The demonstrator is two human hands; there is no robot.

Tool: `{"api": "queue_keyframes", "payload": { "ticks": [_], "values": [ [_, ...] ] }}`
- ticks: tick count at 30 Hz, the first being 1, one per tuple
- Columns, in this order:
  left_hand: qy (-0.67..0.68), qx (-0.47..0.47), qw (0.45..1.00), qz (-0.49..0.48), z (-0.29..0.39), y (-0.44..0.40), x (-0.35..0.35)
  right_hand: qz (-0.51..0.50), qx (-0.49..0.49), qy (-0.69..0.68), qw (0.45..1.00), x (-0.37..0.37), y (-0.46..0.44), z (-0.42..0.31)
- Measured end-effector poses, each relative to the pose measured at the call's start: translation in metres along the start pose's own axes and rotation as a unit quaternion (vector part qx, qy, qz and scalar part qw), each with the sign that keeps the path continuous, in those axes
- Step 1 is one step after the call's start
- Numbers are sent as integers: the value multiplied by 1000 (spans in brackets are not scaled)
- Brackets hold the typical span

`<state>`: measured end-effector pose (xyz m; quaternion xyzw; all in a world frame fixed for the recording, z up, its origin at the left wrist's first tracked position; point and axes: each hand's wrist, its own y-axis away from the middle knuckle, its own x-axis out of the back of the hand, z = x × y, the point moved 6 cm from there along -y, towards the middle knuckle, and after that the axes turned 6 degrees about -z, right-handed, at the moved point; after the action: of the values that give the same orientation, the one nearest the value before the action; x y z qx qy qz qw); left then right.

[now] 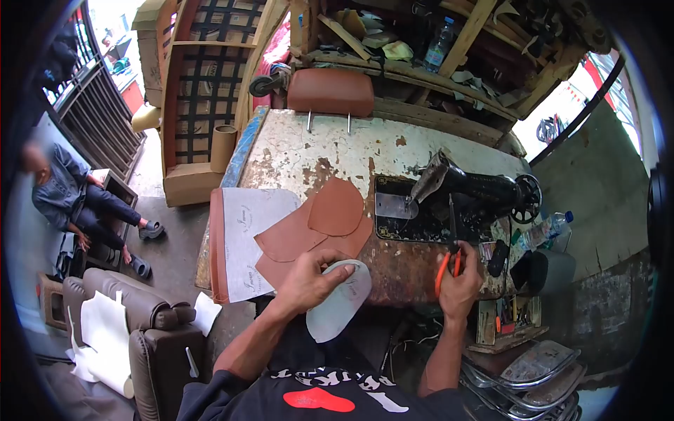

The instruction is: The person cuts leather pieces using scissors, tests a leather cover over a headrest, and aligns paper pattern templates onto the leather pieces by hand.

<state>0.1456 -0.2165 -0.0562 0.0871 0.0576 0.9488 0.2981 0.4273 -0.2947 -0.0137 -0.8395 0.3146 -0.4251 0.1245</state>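
Note:
My left hand (313, 281) pinches a rounded piece of leatherette (340, 300), its pale printed backing facing up, over the table's front edge. In my right hand (458, 281) is a pair of scissors (453, 245) with orange handles, its blades pointing away from me toward the sewing machine. Just beyond my left hand lie several cut brown leatherette pieces (337, 207), overlapping one another. They rest partly on a larger sheet of the same material (242, 238), whose grey printed backing shows, with a brown folded edge at the left.
A black sewing machine (484, 186) stands on the worn table (281, 151), right of centre. A brown headrest (331, 91) with two metal posts lies at the back. A person (77, 189) sits at far left. Brown padded seating (133, 302) is lower left; a small drawer (509, 319) hangs lower right.

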Motion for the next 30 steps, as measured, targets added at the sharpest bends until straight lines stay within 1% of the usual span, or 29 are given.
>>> {"api": "queue_keyframes", "payload": {
  "ticks": [1,2,3,4,5,6,7,9,10,12,15,19,23,26,28,29,30],
  "values": [
    [44,29,999,13,-3,0,3,0,5,-2,1000,2,3,-4],
    [45,24,999,18,0,-2,5,-62,7,-3,998,-3,9,-9],
    [79,60,995,9,1,-2,6,-123,10,-4,992,-12,15,-14],
    [112,100,989,-1,1,0,5,-130,55,-12,990,-18,22,-28],
    [144,138,980,-11,-1,1,5,-129,59,-15,990,-23,26,-29],
    [192,89,977,-13,-16,-6,2,-137,137,-15,981,-31,31,-37],
    [188,87,978,-11,-19,-8,4,-144,212,-14,967,-36,37,-46],
    [327,96,939,-43,-24,-9,1,-157,218,-9,963,-39,42,-54],
    [326,93,940,-40,-25,-11,4,-173,224,-1,959,-42,41,-57],
    [413,86,904,-62,-27,-10,1,-178,229,11,957,-44,40,-57],
    [414,107,902,-60,-21,-6,-3,-187,235,37,953,-47,39,-58],
    [422,88,900,-59,-19,-9,-4,-201,257,60,943,-49,35,-58],
    [404,86,908,-75,-23,-11,-5,-232,243,56,940,-52,38,-54],
    [384,87,917,-70,-28,-12,-5,-245,226,32,942,-54,40,-46],
    [376,95,919,-64,-31,-10,-6,-267,178,23,947,-53,38,-34],
    [381,97,917,-60,-31,-8,-5,-268,177,23,947,-52,37,-29],
    [385,94,917,-55,-30,-9,-3,-240,143,69,958,-50,30,-17]
  ]
}}
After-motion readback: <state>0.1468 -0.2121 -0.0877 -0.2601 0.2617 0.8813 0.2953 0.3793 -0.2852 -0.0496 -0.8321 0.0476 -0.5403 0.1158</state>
